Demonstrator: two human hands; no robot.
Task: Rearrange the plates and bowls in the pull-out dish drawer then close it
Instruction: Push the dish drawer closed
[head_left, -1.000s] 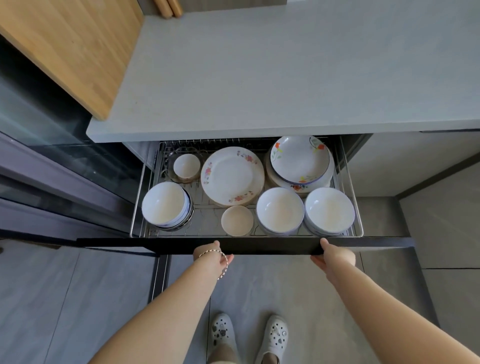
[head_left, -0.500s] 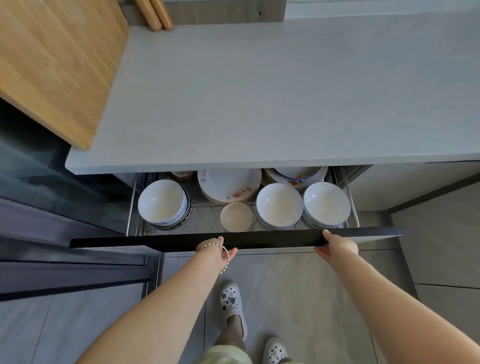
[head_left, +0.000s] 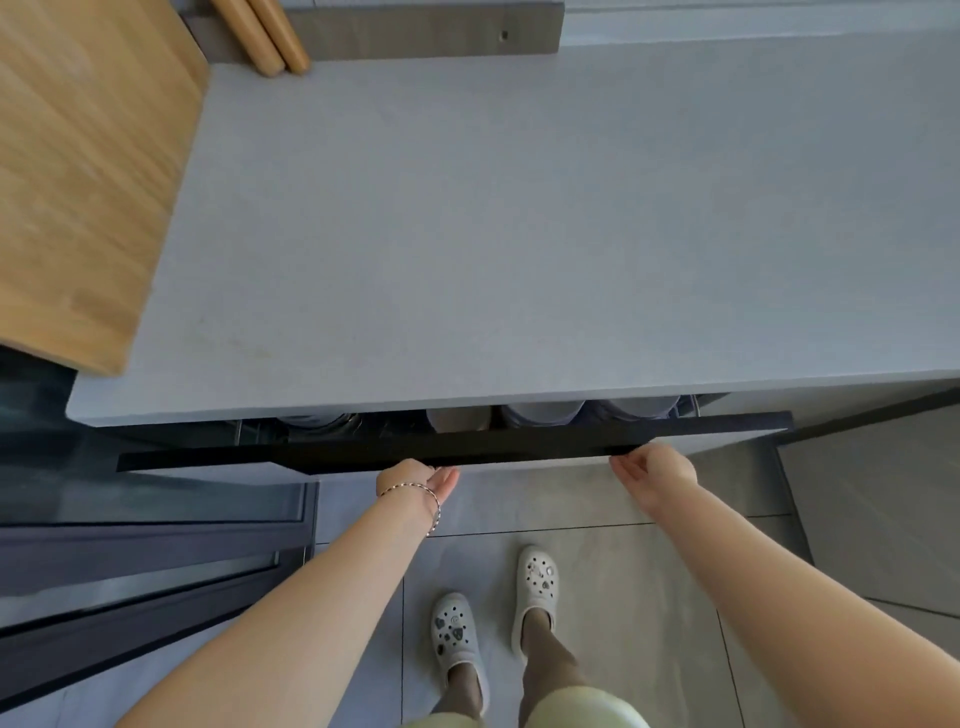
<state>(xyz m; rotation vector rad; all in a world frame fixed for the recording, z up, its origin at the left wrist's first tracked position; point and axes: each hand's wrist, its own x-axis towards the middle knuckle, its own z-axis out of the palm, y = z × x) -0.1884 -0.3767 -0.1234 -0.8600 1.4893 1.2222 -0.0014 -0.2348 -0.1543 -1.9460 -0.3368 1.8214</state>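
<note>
I judge the task close to finished: the drawer (head_left: 452, 447) is almost home, and only a narrow gap shows between its dark front panel and the edge of the table (head_left: 519, 234) above it, so the last bit of closing is what is left. Whether the rearranging came out tidy I cannot check from here, since most of the contents are hidden under the table. Through the gap, just beyond my fingers, I can make out the rims of a few bowls (head_left: 540, 413), pale and blurred, sitting in the front row of the drawer; no plates are in sight. My left hand (head_left: 415, 480) rests against the lower edge of the panel with its fingers loosely curled and holding nothing. My right hand (head_left: 652, 470) is at the same edge further along, fingers stretched flat and open, pushing rather than gripping, as far as I can tell. Both hands sit near the middle span of the panel, well apart from each other.
</note>
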